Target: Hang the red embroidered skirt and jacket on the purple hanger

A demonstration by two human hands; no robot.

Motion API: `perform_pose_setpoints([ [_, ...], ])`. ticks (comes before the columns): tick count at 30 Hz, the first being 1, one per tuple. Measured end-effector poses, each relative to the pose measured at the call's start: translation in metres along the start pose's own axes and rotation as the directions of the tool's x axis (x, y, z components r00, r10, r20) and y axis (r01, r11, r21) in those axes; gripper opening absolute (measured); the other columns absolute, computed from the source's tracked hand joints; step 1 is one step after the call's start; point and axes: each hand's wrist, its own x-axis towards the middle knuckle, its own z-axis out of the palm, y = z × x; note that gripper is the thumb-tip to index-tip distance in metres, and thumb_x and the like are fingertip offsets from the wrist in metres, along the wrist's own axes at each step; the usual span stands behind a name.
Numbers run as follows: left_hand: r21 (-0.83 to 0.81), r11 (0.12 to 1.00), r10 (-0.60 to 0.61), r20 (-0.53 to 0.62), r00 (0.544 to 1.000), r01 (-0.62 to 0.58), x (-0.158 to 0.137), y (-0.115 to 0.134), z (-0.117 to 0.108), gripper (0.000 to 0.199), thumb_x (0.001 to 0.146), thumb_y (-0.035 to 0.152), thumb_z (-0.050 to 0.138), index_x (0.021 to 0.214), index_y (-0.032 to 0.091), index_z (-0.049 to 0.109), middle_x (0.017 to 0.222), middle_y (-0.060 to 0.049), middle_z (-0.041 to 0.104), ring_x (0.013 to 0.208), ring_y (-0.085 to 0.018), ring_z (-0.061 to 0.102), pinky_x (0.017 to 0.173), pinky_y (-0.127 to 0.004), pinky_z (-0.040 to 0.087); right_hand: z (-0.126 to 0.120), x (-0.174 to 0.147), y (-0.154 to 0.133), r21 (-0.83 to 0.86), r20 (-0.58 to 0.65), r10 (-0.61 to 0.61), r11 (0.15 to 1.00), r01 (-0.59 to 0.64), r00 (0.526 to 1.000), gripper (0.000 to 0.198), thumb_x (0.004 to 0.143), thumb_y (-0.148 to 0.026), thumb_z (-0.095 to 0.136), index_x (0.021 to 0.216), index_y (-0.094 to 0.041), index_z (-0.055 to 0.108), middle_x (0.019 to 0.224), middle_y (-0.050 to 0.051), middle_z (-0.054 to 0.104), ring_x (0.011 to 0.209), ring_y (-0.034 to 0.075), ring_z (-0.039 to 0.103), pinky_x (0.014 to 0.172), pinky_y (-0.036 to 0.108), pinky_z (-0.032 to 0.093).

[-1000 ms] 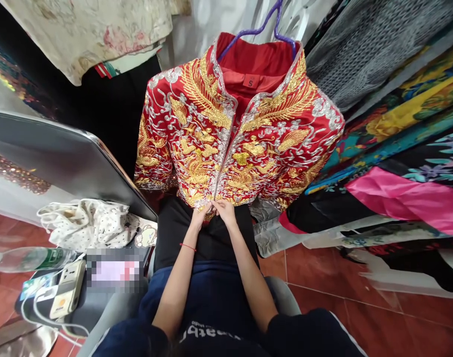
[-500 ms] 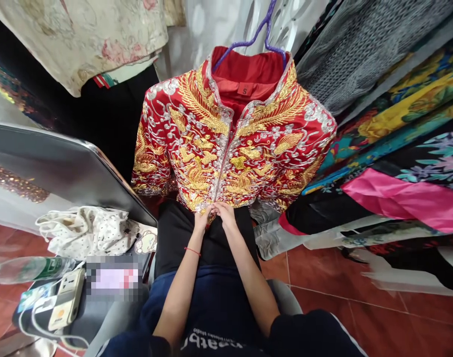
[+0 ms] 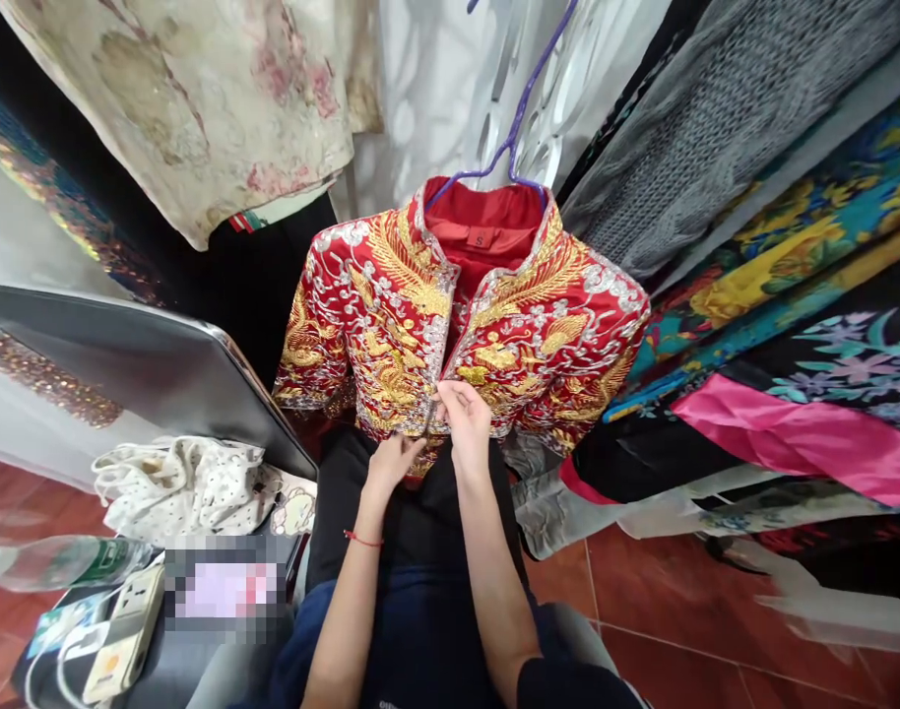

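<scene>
Red embroidered jacket (image 3: 465,325) hangs upright; right hand (image 3: 466,418) pinches its vertical front seam above, left hand (image 3: 392,461) pinches the hem below.

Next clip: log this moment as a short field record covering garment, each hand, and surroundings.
garment: red jacket with gold and silver embroidery, hung on a purple hanger, size tag S at the collar
left hand: left hand grips the jacket's bottom hem at the front opening
right hand: right hand pinches the front edge just above the hem
left of person: white dotted bag, water bottle, power strip
right of person: stacked patterned fabrics
</scene>
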Motion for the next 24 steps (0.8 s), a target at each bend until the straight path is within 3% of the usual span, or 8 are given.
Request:
perform_pose_setpoints([
  [1, 0.071, 0.993, 0.098, -0.009, 0.995, -0.097, -0.002, 0.016, 0.002, 0.032, 0.055, 0.03, 0.09, 0.063, 0.022, 0.06, 0.058, -0.001, 0.059, 0.067, -0.02, 0.06, 0.068, -0.027, 0.041, 0.0, -0.002, 0.001, 0.012, -0.01, -0.007, 1.0, 0.007, 1.0, 0.029, 0.075, -0.044, 0.076, 0.083, -0.018, 0.067, 0.07, -0.001, 0.069, 0.049, 0.007, 0.05, 0.052, 0.022, 0.044],
  [3, 0.275, 0.878, 0.406, 0.003, 0.914, -0.391, -0.006, 0.047, 0.01, 0.024, 0.065, 0.03, 0.082, 0.074, 0.023, 0.061, 0.072, -0.001, 0.062, 0.071, -0.019, 0.056, 0.073, -0.027, 0.038, 0.0, -0.005, 0.001, 0.033, -0.002, -0.006, 0.999, 0.006, 1.0, 0.029, 0.075, -0.044, 0.076, 0.083, -0.018, 0.067, 0.069, -0.001, 0.068, 0.048, 0.007, 0.051, 0.051, 0.022, 0.045],
  [5, 0.425, 0.726, 0.583, 0.036, 0.812, -0.54, -0.008, 0.071, 0.022, 0.017, 0.073, 0.028, 0.073, 0.077, 0.023, 0.057, 0.076, -0.002, 0.059, 0.071, -0.018, 0.052, 0.072, -0.027, 0.036, -0.001, -0.01, 0.0, 0.032, 0.026, 0.003, 0.999, -0.004, 1.0, 0.03, 0.076, -0.046, 0.076, 0.083, -0.018, 0.067, 0.069, -0.001, 0.068, 0.046, 0.007, 0.051, 0.05, 0.023, 0.045],
  [6, 0.47, 0.685, 0.61, 0.047, 0.791, -0.556, -0.008, 0.079, 0.027, 0.016, 0.074, 0.027, 0.07, 0.075, 0.023, 0.054, 0.074, -0.002, 0.057, 0.068, -0.018, 0.05, 0.07, -0.027, 0.034, -0.003, -0.012, 0.0, 0.023, 0.038, 0.007, 1.0, -0.008, 0.999, 0.03, 0.076, -0.047, 0.076, 0.083, -0.019, 0.067, 0.07, -0.001, 0.068, 0.045, 0.007, 0.051, 0.05, 0.023, 0.046],
  [9, 0.529, 0.673, 0.58, 0.054, 0.813, -0.516, -0.01, 0.087, 0.037, 0.022, 0.078, 0.03, 0.064, 0.07, 0.023, 0.044, 0.067, -0.001, 0.05, 0.06, -0.017, 0.042, 0.063, -0.028, 0.027, -0.007, -0.016, -0.002, 0.001, 0.049, 0.024, 1.0, -0.024, 0.999, 0.031, 0.076, -0.047, 0.076, 0.083, -0.018, 0.067, 0.069, -0.001, 0.068, 0.042, 0.007, 0.051, 0.047, 0.023, 0.045],
  [14, 0.478, 0.722, 0.559, 0.023, 0.829, -0.5, -0.018, 0.075, 0.044, 0.027, 0.084, 0.036, 0.056, 0.068, 0.024, 0.038, 0.065, 0.0, 0.047, 0.057, -0.016, 0.039, 0.061, -0.027, 0.025, -0.003, -0.014, -0.015, 0.067, 0.003, 0.032, 0.997, -0.033, 0.999, 0.031, 0.073, -0.045, 0.08, 0.082, -0.017, 0.068, 0.07, -0.001, 0.069, 0.04, 0.005, 0.049, 0.044, 0.021, 0.044],
  [18, 0.469, 0.727, 0.562, 0.014, 0.827, -0.502, -0.025, 0.073, 0.049, 0.027, 0.082, 0.033, 0.059, 0.067, 0.023, 0.038, 0.064, 0.001, 0.045, 0.057, -0.015, 0.038, 0.06, -0.027, 0.025, 0.018, -0.002, -0.049, 0.1, -0.092, -0.089, 0.99, 0.098, 0.992, 0.027, 0.076, -0.042, 0.077, 0.082, -0.017, 0.067, 0.067, -0.003, 0.066, 0.038, 0.003, 0.046, 0.039, 0.018, 0.038],
  [24, 0.491, 0.709, 0.572, 0.02, 0.82, -0.506, -0.031, 0.081, 0.054, 0.024, 0.08, 0.021, 0.059, 0.066, 0.023, 0.04, 0.065, 0.001, 0.045, 0.057, -0.015, 0.039, 0.059, -0.027, 0.026, 0.049, 0.029, -0.095, 0.041, -0.093, -0.296, 0.953, 0.301, 0.951, 0.024, 0.08, -0.04, 0.071, 0.082, -0.017, 0.065, 0.07, -0.002, 0.067, 0.038, 0.002, 0.045, 0.038, 0.017, 0.035],
])
